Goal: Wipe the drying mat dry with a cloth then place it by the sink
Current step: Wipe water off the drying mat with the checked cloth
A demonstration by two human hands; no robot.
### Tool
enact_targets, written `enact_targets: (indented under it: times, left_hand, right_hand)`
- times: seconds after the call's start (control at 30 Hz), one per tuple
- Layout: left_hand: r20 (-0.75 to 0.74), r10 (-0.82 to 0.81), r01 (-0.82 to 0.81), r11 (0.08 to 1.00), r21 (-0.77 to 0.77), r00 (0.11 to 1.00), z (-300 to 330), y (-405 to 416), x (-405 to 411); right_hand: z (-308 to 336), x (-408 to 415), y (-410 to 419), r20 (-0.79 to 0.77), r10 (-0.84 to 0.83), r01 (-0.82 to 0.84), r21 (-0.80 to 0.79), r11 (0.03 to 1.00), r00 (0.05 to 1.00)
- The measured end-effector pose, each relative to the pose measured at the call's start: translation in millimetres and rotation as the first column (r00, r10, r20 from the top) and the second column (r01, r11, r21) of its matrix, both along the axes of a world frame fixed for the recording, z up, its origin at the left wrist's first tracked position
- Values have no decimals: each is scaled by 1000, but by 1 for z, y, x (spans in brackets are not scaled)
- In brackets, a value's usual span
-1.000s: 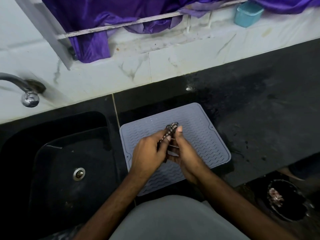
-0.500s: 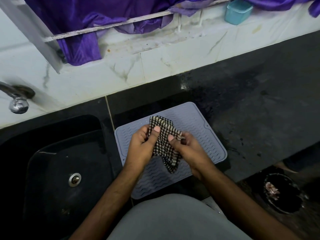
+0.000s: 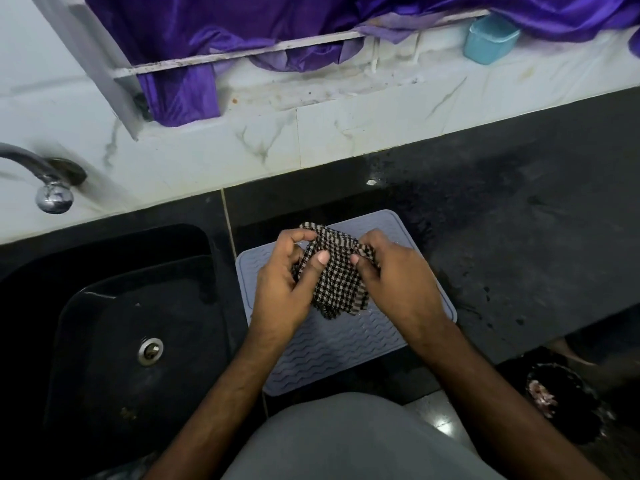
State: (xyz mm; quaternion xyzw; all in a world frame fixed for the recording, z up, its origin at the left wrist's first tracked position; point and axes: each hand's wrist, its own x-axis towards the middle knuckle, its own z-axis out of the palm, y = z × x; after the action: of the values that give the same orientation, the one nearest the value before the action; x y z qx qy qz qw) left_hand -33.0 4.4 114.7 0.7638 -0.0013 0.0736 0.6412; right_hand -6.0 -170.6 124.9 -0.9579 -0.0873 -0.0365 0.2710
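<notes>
A grey ribbed drying mat [image 3: 332, 351] lies flat on the black counter, just right of the black sink [image 3: 138, 341]. Above the mat's middle I hold a black-and-white checked cloth [image 3: 337, 275] in both hands. My left hand [image 3: 284, 289] grips its left side with the thumb pressed on the fabric. My right hand [image 3: 398, 282] pinches its right edge. The cloth is partly spread, and its lower end hangs close over the mat. My hands and the cloth hide the mat's centre.
A chrome tap [image 3: 52, 188] sticks out over the sink at far left. The wet black counter [image 3: 519, 237] runs off to the right. A blue container [image 3: 490, 38] and purple fabric [image 3: 214, 36] sit on the white ledge behind. A dark bin [image 3: 561, 400] stands on the floor at lower right.
The cloth went from a tight bunch between my hands to partly unfolded and spread wider. My hands moved apart and slightly toward the mat's far edge.
</notes>
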Motion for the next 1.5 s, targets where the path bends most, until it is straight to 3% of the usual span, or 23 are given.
enact_targets:
  times: [0.13, 0.27, 0.4, 0.5, 0.63, 0.7, 0.8, 0.87, 1.0, 1.1, 1.2, 1.27, 1.4, 1.5]
  left_hand:
    - [-1, -52, 52, 990, -128, 999, 10, 2, 2]
    - [-103, -236, 196, 932, -304, 966, 17, 3, 5]
    - [-60, -220, 206, 962, -179, 974, 23, -2, 10]
    - [-38, -188, 179, 967, -182, 981, 31, -4, 13]
    - [-52, -120, 106, 970, -217, 991, 48, -3, 13]
    - [-67, -109, 82, 942, -327, 992, 56, 1, 13]
    - [-73, -154, 105, 886, -452, 985, 69, 2, 11]
    - [-68, -159, 107, 868, -484, 985, 76, 2, 10]
    - [-75, -126, 70, 853, -517, 989, 84, 3, 10]
    - [-79, -75, 40, 925, -379, 994, 80, 5, 10]
    - [-59, -72, 66, 993, -97, 996, 69, 4, 10]
    - [-115, -138, 132, 990, -55, 984, 62, 1, 6]
    - [-284, -350, 190, 864, -467, 892, 61, -18, -9]
    - [-303, -400, 90, 718, -691, 865, 64, -29, -14]
  right_hand:
    - [14, 3, -1, 111, 18, -13, -50, 999, 994]
    - [33, 14, -6, 110, 13, -25, 108, 994, 994]
    - [44, 26, -13, 73, -53, 33, 251, 967, 996]
    - [43, 26, -13, 126, -42, 19, 174, 985, 991]
    - [46, 3, -8, 248, 119, -218, 425, 879, 962]
    - [39, -4, -5, 265, 254, -353, 456, 817, 930]
    - [27, -3, -2, 263, 297, -390, 465, 794, 918]
    - [26, -2, -1, 325, 278, -403, 428, 809, 904]
    - [29, 0, -2, 542, 228, -359, 149, 921, 809]
    - [38, 1, -4, 638, 181, -247, 16, 969, 749]
    - [64, 5, -10, 702, 148, -132, -78, 988, 697]
    - [88, 14, -14, 724, 152, -87, -126, 988, 673]
    - [118, 51, 1, 568, 347, -201, -304, 931, 746]
    - [113, 64, 13, 464, 290, -137, -334, 933, 837]
